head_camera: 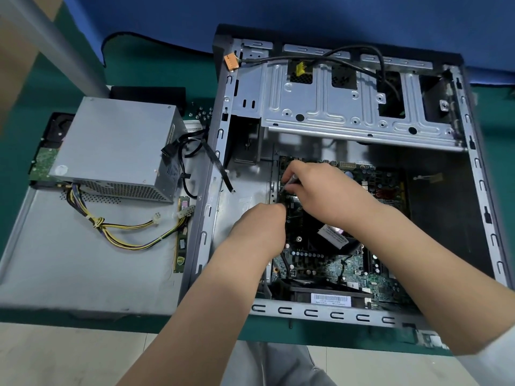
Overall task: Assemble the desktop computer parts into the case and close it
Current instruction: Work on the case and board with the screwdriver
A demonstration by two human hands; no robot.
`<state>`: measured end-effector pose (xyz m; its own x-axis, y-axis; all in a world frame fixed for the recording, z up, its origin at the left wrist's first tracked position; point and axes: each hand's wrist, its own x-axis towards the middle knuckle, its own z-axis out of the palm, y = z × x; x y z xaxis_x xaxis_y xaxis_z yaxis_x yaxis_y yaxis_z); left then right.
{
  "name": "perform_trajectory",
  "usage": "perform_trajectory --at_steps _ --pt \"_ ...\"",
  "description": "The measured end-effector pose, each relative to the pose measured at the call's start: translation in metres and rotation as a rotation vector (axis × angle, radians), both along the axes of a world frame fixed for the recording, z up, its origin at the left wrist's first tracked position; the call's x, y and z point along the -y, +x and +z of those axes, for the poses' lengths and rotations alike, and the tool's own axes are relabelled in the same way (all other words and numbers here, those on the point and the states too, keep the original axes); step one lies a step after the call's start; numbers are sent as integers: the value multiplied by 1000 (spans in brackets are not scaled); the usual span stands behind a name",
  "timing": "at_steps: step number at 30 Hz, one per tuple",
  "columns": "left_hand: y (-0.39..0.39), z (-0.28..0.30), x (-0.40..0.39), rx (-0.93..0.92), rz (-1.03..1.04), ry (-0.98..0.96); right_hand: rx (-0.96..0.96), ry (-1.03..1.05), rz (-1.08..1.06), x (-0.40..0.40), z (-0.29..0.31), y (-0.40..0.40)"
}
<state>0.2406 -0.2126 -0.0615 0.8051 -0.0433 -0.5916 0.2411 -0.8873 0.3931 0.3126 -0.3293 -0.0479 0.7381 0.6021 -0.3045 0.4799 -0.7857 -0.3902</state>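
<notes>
Open computer case point(345, 313), grey metal, lies on its side at right, side opening facing up. Drive cage point(334, 107) spans its far end, black cable looped over it. Motherboard point(328, 263), green, sits flat on the case floor, near half; black CPU cooler point(320, 232) with a sticker at its middle. Left of case: grey side panel point(69, 260) lying flat. On it, far end, boxy grey power supply point(117, 146), yellow-black wire bundle point(125, 232) trailing nearward. RAM stick point(181, 235) lies along the panel's right edge, just beside the case.
</notes>
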Motion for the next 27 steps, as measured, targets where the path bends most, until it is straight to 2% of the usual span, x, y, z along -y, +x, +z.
perform_trajectory --at_steps 5,9,13,16,20,27 --pt "1 0 1 -30 -4 -12 74 -110 82 -1 2 4" --pt "1 0 0 -31 -12 -12 246 -199 162 -7 4 6" --pt "1 -1 0 -34 -16 -13 400 -373 260 -12 6 6" --pt "1 -2 0 -27 -5 -26 355 -440 279 -14 7 9" --pt "1 -4 0 -29 10 -37 176 -382 241 -12 9 13" --pt "1 -2 0 -36 27 -48 338 -482 272 -17 9 11"
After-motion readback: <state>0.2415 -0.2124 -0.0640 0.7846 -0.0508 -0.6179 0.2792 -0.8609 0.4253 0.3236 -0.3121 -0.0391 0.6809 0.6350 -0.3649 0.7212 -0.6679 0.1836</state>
